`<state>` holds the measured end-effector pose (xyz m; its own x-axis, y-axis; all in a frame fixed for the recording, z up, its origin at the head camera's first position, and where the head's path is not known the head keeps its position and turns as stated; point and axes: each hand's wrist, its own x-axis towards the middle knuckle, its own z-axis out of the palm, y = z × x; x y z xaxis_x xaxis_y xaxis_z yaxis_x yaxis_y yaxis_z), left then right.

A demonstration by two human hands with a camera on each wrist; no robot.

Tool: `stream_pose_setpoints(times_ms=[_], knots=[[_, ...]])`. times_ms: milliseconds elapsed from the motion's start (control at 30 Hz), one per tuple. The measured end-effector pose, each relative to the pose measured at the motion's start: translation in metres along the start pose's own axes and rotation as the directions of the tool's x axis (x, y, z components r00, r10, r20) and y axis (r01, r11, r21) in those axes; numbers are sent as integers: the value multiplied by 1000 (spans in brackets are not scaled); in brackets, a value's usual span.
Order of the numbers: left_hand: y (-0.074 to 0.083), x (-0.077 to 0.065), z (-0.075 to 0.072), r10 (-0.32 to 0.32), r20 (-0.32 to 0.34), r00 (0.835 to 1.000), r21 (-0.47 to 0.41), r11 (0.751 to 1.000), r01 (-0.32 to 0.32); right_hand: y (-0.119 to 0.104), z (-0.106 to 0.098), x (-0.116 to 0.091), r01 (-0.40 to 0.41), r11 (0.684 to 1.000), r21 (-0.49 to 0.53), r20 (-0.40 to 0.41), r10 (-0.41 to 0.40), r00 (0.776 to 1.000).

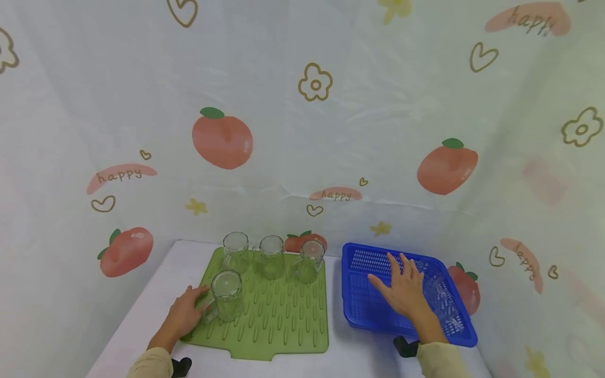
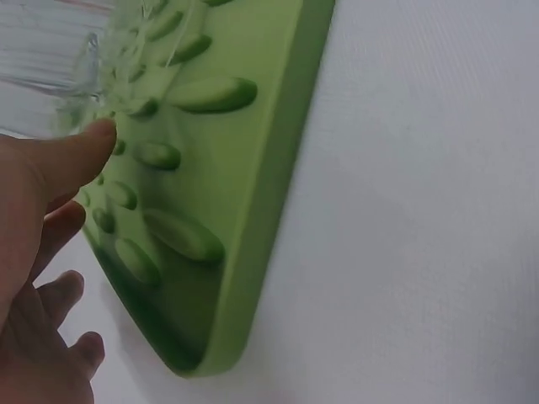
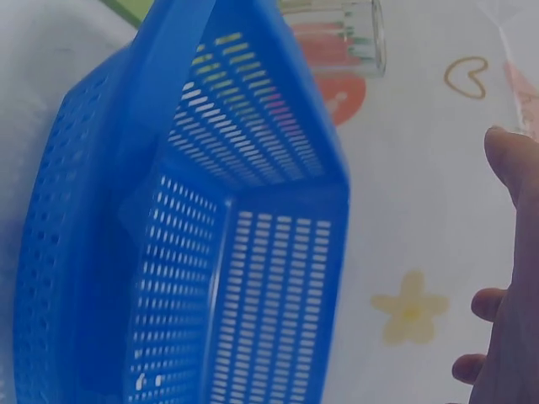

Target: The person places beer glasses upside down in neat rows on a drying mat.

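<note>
Left hand (image 1: 183, 313) — fingers loose, ungripping — is beside the near mug (image 1: 228, 298) on the green mat (image 1: 283, 337); right hand (image 1: 405, 291) — fingers spread — hovers over the blue basket (image 1: 363, 307).

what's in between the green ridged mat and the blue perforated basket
The head view shows just a narrow, bare strip of white tabletop between the green ridged mat and the blue perforated basket.
</note>
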<state>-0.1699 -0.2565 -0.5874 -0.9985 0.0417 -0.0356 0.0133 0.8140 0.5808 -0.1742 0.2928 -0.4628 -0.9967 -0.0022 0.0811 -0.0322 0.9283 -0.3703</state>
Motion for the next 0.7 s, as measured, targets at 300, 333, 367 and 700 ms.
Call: stream_pose_setpoints(times_ms=[300, 333, 367, 700], knots=[[-7, -1, 1, -40, 64, 997, -24, 999, 42, 15, -2, 1, -30, 999, -22, 0, 30, 1000], [-7, -1, 0, -39, 68, 997, -28, 999, 41, 17, -2, 2, -31, 999, -27, -3, 31, 1000], [-8, -1, 0, -37, 71, 997, -30, 999, 40, 18, -3, 2, -32, 999, -33, -6, 32, 999], [-7, -1, -3, 11, 79, 997, -7, 1000, -11, 28, -11, 5, -80, 996, -46, 14, 81, 997]])
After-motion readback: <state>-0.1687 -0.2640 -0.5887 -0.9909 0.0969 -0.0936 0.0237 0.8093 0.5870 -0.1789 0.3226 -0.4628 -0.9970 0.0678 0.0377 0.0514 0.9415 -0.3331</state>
